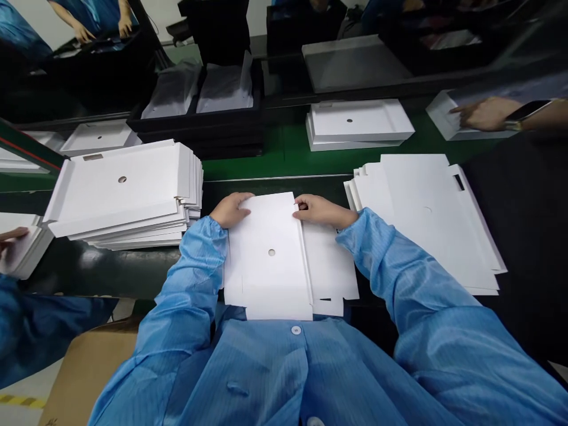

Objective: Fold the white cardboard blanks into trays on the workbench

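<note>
A white cardboard box blank with a small round hole lies in front of me, partly folded along its right side. My left hand grips its far left corner, thumb on top and the other fingers along the edge. At the far right corner, my right hand pinches the raised edge between thumb and fingers. Beneath it, another flat white sheet sticks out to the right. A stack of flat blanks lies right of my right hand. Left of my left hand stands a pile of folded white trays.
Beyond the table runs a green belt carrying white trays and a black divided bin with wrapped items. A co-worker's hand touches a tray at right; another person's hand is at left. A brown carton stands lower left.
</note>
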`<action>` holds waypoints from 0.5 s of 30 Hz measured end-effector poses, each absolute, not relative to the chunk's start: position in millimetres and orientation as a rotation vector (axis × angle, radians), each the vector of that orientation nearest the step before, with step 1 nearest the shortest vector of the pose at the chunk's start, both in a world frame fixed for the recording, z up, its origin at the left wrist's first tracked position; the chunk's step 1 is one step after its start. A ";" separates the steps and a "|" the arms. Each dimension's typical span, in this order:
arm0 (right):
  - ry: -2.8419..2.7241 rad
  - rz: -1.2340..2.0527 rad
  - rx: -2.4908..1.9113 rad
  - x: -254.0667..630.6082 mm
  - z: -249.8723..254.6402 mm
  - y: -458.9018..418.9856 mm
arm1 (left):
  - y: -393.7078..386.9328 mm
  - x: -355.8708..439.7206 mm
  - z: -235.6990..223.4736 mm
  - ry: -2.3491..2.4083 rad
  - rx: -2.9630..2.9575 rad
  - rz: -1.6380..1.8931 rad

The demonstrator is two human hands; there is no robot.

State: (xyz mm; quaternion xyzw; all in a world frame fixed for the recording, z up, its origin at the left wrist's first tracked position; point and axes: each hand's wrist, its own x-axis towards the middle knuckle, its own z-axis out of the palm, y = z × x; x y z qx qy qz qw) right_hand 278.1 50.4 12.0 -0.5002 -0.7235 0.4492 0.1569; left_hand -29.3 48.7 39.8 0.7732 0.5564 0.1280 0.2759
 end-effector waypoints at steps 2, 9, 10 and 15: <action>-1.982 1.383 -1.378 276.5 4.9 48.3 | 40.4 -38.4 40.1 1.431 2.052 0.279; -1.931 1.330 -1.225 271.9 -7.2 45.3 | 28.4 -39.6 38.6 1.435 2.136 0.390; -1.986 1.237 -1.244 272.0 -8.0 45.0 | 26.7 -36.7 37.5 1.429 2.195 0.384; -2.431 0.567 -1.242 271.3 -2.1 33.5 | 11.1 -22.9 32.1 1.376 2.476 0.116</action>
